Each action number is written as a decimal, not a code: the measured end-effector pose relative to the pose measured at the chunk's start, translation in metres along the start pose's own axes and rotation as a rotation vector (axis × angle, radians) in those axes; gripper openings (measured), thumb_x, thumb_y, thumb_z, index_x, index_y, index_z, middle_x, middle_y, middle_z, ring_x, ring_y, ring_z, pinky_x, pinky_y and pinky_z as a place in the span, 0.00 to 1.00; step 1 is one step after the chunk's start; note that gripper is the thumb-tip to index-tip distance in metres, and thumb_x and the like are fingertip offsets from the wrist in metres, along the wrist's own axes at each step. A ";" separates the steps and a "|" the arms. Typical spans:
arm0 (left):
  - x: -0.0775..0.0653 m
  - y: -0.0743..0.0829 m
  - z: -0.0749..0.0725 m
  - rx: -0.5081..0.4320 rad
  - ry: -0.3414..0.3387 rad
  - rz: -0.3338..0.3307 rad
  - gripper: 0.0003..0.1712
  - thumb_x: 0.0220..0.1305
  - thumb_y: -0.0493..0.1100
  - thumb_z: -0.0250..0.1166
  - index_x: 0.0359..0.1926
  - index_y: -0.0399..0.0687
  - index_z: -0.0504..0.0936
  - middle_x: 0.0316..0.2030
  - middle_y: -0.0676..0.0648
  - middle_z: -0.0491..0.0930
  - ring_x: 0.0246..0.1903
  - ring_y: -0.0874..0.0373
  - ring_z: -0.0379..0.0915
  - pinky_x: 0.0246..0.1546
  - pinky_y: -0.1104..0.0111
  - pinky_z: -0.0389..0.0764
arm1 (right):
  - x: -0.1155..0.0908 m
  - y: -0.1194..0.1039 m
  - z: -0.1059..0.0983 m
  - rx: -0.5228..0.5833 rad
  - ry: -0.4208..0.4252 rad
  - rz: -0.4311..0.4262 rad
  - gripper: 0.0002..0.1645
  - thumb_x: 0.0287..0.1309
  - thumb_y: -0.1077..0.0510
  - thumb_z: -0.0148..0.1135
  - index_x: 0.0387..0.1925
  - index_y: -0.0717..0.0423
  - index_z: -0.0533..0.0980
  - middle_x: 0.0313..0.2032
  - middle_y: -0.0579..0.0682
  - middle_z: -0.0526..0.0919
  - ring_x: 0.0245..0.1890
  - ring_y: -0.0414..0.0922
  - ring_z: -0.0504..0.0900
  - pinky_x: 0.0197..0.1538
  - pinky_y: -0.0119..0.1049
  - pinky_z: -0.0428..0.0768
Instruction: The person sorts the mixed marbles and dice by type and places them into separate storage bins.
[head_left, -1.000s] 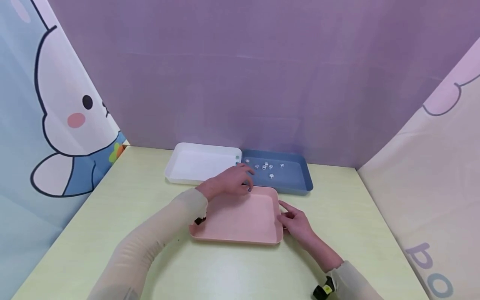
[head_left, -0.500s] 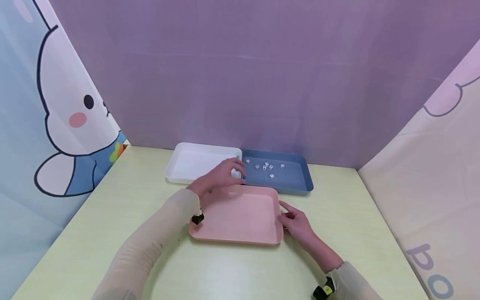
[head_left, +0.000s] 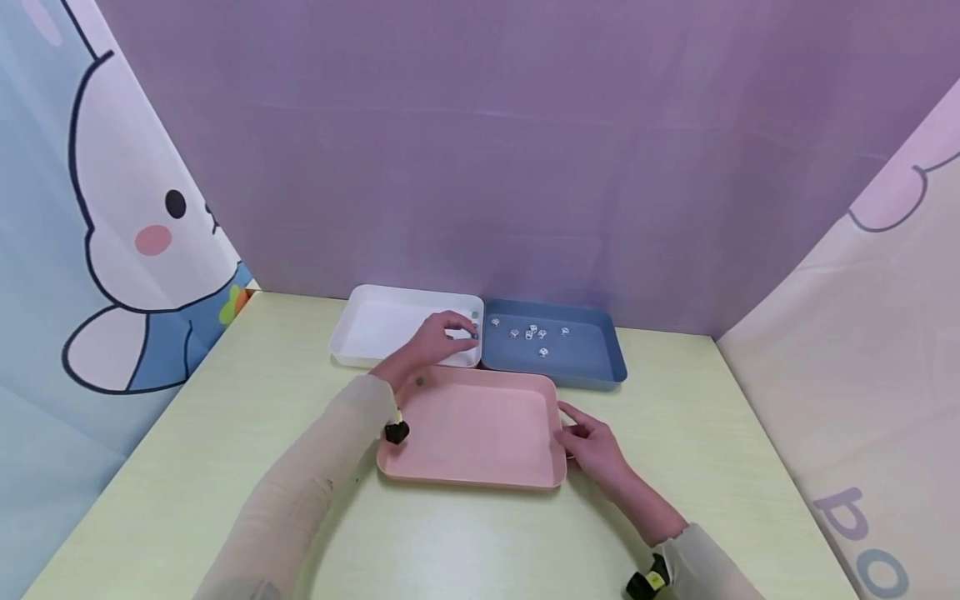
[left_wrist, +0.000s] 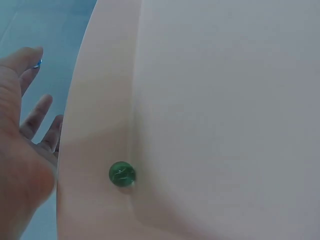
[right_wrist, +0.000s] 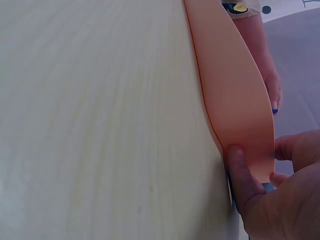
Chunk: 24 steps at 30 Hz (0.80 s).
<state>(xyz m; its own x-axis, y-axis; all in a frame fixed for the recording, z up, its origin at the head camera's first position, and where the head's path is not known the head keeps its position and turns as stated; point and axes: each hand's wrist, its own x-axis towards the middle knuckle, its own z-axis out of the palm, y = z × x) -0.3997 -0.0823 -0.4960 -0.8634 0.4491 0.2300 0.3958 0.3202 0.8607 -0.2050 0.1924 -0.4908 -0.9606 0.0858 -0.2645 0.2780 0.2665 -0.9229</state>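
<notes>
My left hand (head_left: 437, 338) is over the right part of the white tray (head_left: 352, 329). Between its thumb and index finger it pinches a small blue marble (left_wrist: 38, 64). A green marble (left_wrist: 122, 174) lies in the pink tray (head_left: 480, 433), against the wall at the far left corner. The right hand (head_left: 594, 448) grips the pink tray's right side; in the right wrist view its thumb (right_wrist: 241, 175) presses the outer wall, with fingers at the rim. Small marbles (head_left: 475, 315) sit at the white tray's right end, partly hidden by my left hand.
A dark blue tray (head_left: 585, 362) with several white dice (head_left: 542, 334) stands right of the white one, behind the pink tray. All three trays rest on a pale wooden table (head_left: 697, 433). A purple cloth wall (head_left: 480, 167) rises behind.
My left hand has moved left from the pink tray's far edge to above the white tray, carrying the blue marble. The green marble in the pink tray came into sight. The right hand stayed still.
</notes>
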 end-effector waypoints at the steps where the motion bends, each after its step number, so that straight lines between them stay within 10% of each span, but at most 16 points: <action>1: 0.001 0.000 0.000 -0.007 0.009 -0.005 0.14 0.46 0.47 0.69 0.35 0.48 0.82 0.39 0.54 0.76 0.44 0.56 0.69 0.44 0.60 0.72 | 0.000 0.000 0.000 0.002 0.000 0.001 0.29 0.52 0.62 0.59 0.57 0.43 0.68 0.35 0.57 0.77 0.27 0.50 0.79 0.25 0.41 0.78; 24: 0.023 -0.012 -0.001 0.049 0.076 -0.158 0.11 0.48 0.49 0.67 0.35 0.52 0.83 0.38 0.55 0.76 0.45 0.54 0.68 0.48 0.63 0.67 | 0.001 0.001 0.006 0.052 -0.035 -0.008 0.31 0.52 0.63 0.59 0.58 0.44 0.66 0.35 0.58 0.77 0.27 0.49 0.79 0.26 0.42 0.79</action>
<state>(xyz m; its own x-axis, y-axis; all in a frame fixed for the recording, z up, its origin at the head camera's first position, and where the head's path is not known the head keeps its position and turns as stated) -0.4250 -0.0766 -0.5007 -0.9364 0.3263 0.1291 0.2668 0.4231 0.8659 -0.2063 0.1867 -0.4935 -0.9628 0.0502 -0.2654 0.2699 0.2169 -0.9381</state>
